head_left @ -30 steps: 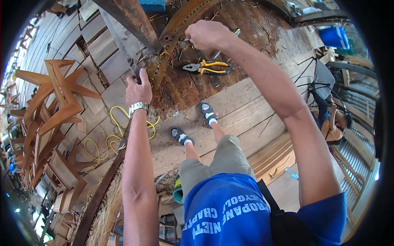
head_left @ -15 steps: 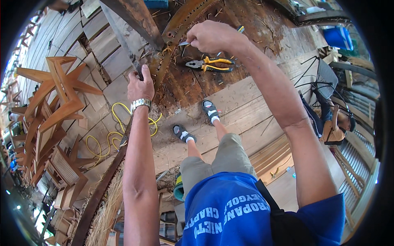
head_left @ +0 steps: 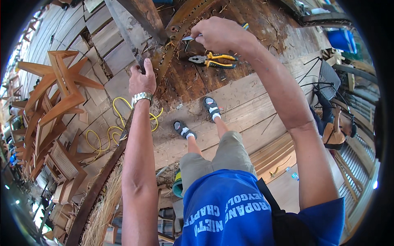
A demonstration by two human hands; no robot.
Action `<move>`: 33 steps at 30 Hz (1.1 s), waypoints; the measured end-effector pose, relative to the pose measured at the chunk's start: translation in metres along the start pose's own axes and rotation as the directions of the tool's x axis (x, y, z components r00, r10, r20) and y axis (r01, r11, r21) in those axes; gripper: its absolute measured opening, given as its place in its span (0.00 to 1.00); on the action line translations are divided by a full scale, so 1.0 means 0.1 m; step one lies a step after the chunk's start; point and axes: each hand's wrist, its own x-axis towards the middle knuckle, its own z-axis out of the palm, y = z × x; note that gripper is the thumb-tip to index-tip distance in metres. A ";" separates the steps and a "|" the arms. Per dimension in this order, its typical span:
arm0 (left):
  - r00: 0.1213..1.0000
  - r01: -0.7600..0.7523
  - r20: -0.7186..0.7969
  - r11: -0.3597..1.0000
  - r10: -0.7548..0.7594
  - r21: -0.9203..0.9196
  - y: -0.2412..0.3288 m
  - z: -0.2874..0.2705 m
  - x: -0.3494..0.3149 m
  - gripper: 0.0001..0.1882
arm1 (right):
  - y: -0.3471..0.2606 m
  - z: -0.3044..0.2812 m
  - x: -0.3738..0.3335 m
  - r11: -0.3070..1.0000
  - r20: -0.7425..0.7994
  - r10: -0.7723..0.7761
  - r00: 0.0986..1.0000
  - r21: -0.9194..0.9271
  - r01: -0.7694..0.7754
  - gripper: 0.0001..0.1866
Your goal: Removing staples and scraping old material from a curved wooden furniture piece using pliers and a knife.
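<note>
My left hand (head_left: 142, 78), with a metal watch at its wrist, is closed round the edge of a curved brown wooden frame (head_left: 166, 59). A row of small holes runs along this frame, and strands of fibre poke out near a joint. To the right, my right hand (head_left: 221, 35) is closed on a thin pale pointed blade (head_left: 188, 38); its grip is hidden in the fingers. The tip is directed left at the holed frame, a little apart from it. Below that hand, pliers (head_left: 213, 60) with yellow and black handles lie on the stained wooden board (head_left: 193, 84).
Stacked angular wooden parts (head_left: 61, 90) stand at left, beside a coiled yellow cord (head_left: 111, 135). An upright wooden post (head_left: 147, 18) rises by the frame. Fibre scraps litter the boards. A blue container (head_left: 342, 39) and another person (head_left: 334, 131) are at right.
My right hand and the blade have shifted slightly up and right in the picture. My left hand keeps its hold on the frame. The whole view has moved a little.
</note>
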 end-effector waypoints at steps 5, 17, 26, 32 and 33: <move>1.000 -0.008 -0.014 1.000 0.008 0.000 0.00 0.01 0.00 0.42 | -0.08 0.07 0.04 0.997 0.017 -0.072 0.997 -0.022 0.072 0.15; 1.000 0.004 0.003 1.000 -0.004 -0.020 0.03 -0.01 -0.01 0.45 | -0.20 0.27 -0.09 0.996 -0.001 -0.036 0.999 0.078 0.036 0.15; 1.000 0.014 0.004 1.000 -0.014 -0.005 -0.01 0.01 0.02 0.45 | -0.09 0.33 -0.15 0.987 -0.026 -0.059 0.998 0.147 0.062 0.14; 1.000 -0.002 -0.004 1.000 0.002 -0.007 0.03 0.03 0.00 0.45 | -0.22 0.36 -0.13 0.997 0.001 -0.061 0.998 0.055 0.061 0.14; 1.000 -0.001 -0.004 1.000 0.001 -0.010 0.03 0.03 0.00 0.45 | -0.22 0.37 -0.13 0.997 0.016 -0.045 0.999 0.063 0.044 0.14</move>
